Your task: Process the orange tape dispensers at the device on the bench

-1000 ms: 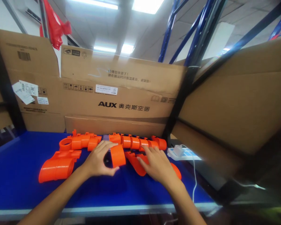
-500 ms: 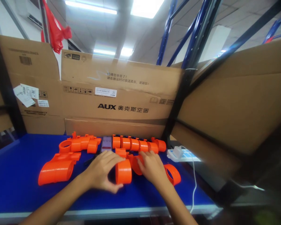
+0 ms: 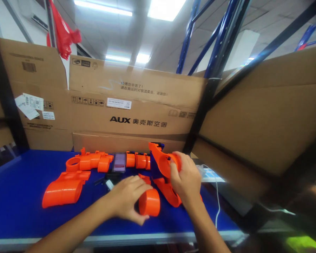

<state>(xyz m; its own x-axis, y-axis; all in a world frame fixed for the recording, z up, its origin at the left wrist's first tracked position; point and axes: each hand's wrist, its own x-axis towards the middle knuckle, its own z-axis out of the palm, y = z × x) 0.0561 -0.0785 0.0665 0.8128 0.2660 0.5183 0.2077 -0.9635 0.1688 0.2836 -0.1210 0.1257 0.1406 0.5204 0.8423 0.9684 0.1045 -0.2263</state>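
My left hand (image 3: 127,198) curls round an orange plastic ring-shaped part (image 3: 150,202) near the table's front, its thumb below the part. Raised at the right, my right hand (image 3: 186,177) grips an orange curved pipe part (image 3: 162,163), with the thumb and fingers on its round end. Just beneath it lies another orange curved part (image 3: 168,193), partly covered by the right hand and wrist. Behind, a short row of orange rings (image 3: 139,161) stands along the cardboard, its right end hidden by the held part.
Orange pipe parts (image 3: 91,161) and a wide orange tube (image 3: 63,192) lie on the left of the blue table (image 3: 18,196). A phone (image 3: 119,162) leans at the back. A power strip (image 3: 210,173) with a white cable sits at right. Cardboard (image 3: 137,105) walls the back.
My right hand has risen rightward, lifting the curved pipe part in front of the ring row. My left hand has shifted right and slightly nearer, with its ring part still in it.
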